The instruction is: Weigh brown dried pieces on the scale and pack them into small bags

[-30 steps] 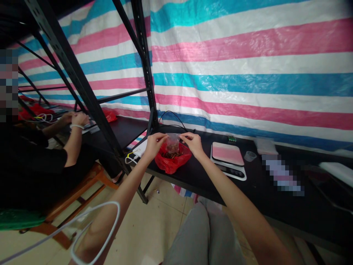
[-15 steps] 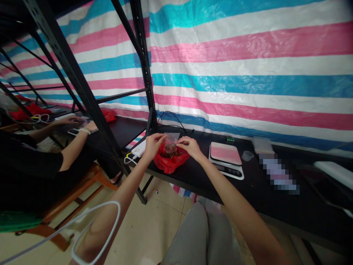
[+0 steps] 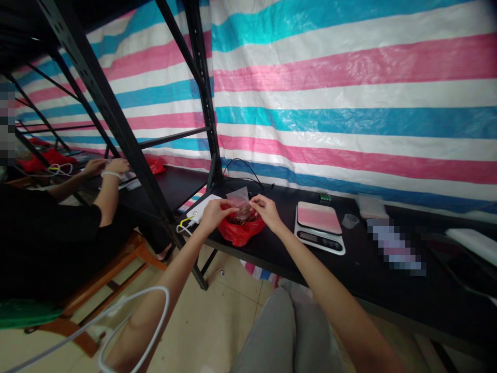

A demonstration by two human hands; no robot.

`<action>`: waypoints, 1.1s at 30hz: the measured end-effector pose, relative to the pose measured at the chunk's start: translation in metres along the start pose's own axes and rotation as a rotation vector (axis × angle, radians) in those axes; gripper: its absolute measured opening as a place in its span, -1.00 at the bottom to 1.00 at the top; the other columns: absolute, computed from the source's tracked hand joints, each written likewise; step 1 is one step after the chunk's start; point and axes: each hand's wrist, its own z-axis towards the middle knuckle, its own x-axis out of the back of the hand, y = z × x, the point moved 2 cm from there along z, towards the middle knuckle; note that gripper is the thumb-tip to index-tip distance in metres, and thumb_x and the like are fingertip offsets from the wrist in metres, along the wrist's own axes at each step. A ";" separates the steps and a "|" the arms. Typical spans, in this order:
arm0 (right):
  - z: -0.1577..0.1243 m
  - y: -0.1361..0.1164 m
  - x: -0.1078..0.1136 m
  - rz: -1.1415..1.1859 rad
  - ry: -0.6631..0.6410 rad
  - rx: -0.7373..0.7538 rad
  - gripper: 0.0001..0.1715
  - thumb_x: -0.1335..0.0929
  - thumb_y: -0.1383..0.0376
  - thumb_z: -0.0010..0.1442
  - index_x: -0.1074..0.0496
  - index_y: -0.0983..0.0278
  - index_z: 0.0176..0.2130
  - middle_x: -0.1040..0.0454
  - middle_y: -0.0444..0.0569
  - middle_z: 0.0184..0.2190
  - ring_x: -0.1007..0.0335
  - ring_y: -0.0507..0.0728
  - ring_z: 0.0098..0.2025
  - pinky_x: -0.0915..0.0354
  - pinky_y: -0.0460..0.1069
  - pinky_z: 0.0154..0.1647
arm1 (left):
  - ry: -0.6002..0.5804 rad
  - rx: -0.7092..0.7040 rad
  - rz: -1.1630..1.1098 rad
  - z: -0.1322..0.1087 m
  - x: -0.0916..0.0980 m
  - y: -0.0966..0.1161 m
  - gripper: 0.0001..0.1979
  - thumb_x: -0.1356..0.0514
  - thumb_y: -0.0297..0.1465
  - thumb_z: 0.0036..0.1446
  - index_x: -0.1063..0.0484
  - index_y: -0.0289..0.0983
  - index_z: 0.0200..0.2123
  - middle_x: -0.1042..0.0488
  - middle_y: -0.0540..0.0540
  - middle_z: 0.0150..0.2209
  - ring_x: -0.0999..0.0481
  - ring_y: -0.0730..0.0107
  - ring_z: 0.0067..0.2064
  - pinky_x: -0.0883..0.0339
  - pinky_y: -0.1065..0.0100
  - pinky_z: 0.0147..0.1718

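Note:
A small clear plastic bag (image 3: 238,197) is held between my two hands, with brownish contents low in it. My left hand (image 3: 216,213) pinches the bag's left side, thumb against fingers. On the opposite edge my right hand (image 3: 266,209) has its fingertips closed. Right below the clear bag, an opened red plastic bag (image 3: 237,235) rests at the table's front edge. Small dark brown pieces (image 3: 243,220) lie inside the red bag; what they are is too small to tell.
To the right stand a kitchen scale (image 3: 319,223), a small clear cup (image 3: 350,221), green batteries (image 3: 325,197) and a stack of clear bags (image 3: 371,206). A white power bank (image 3: 200,208) lies left. A metal rack post (image 3: 104,111) separates me from a co-worker (image 3: 58,233).
My left hand has dropped slightly and turned, and the clear bag now tilts. My right hand has barely moved. The co-worker's hands have shifted.

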 end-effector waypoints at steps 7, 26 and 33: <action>-0.002 0.001 -0.002 0.061 -0.032 -0.005 -0.72 -0.36 0.08 -0.07 -0.34 0.23 -0.43 -0.40 -0.12 -0.56 -0.35 0.05 -0.53 -0.35 -0.04 -0.49 | 0.103 0.009 -0.027 0.001 0.003 0.010 -0.73 -0.25 -0.17 -0.11 -0.53 -0.24 -0.42 -0.55 -0.06 -0.46 -0.48 0.37 -0.44 -0.28 0.40 -0.40; 0.003 0.011 0.010 -0.181 0.070 0.139 -0.80 -0.39 0.21 -0.05 -0.51 0.27 -0.39 -0.54 -0.04 -0.42 -0.40 0.10 -0.41 -0.29 -0.03 -0.33 | 0.002 -0.019 -0.290 0.006 -0.002 0.019 -0.64 -0.20 -0.22 -0.04 -0.47 -0.30 -0.18 -0.54 -0.12 -0.24 -0.50 0.30 -0.25 -0.32 0.36 -0.25; 0.003 0.014 0.011 -0.152 0.078 0.118 -0.81 -0.40 0.20 -0.05 -0.54 0.24 -0.38 -0.56 -0.03 -0.39 -0.45 0.15 -0.36 -0.31 0.01 -0.26 | -0.038 0.086 0.069 0.003 0.002 0.007 -0.73 -0.19 -0.18 -0.05 -0.55 -0.24 -0.44 -0.56 -0.08 -0.42 -0.50 0.27 -0.34 -0.26 0.38 -0.32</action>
